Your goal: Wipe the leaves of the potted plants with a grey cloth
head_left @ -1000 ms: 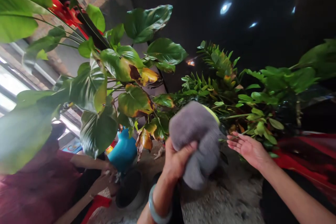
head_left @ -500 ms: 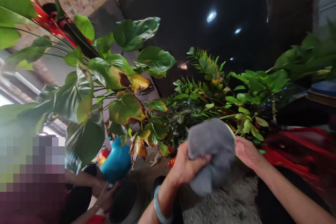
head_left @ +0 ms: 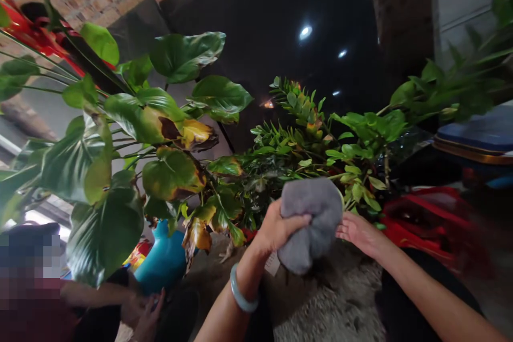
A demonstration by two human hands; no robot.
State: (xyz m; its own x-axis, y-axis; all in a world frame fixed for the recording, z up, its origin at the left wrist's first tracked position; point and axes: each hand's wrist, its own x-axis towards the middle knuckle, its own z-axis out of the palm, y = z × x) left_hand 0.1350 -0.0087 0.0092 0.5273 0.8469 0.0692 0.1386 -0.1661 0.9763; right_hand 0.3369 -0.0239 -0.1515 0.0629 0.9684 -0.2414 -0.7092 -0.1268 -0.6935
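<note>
A thick grey cloth (head_left: 308,214) is bunched in my left hand (head_left: 282,227), with the thumb pressed across its front. Below that hand, a small white label (head_left: 273,264) hangs near the cloth. My right hand (head_left: 363,232) is at the cloth's right edge, its fingers curled in and the tips partly hidden. A thin pale green rim shows beside them, but what they grip is unclear. Leafy green plants (head_left: 355,155) stand just behind both hands. A pale bangle (head_left: 241,296) circles my left wrist.
A large-leaved plant (head_left: 172,173) with browned leaves fills the left. Beneath it, a co-worker's hands (head_left: 146,312) are near a blue vase-shaped container (head_left: 162,259). Red plastic bags (head_left: 428,224) lie at right, below a blue-topped stool (head_left: 476,131). Rough ground (head_left: 324,304) spreads below.
The view has swung right, so the plants sit further left. My left hand has turned the cloth slightly and the white label now shows. My right hand remains at its edge.
</note>
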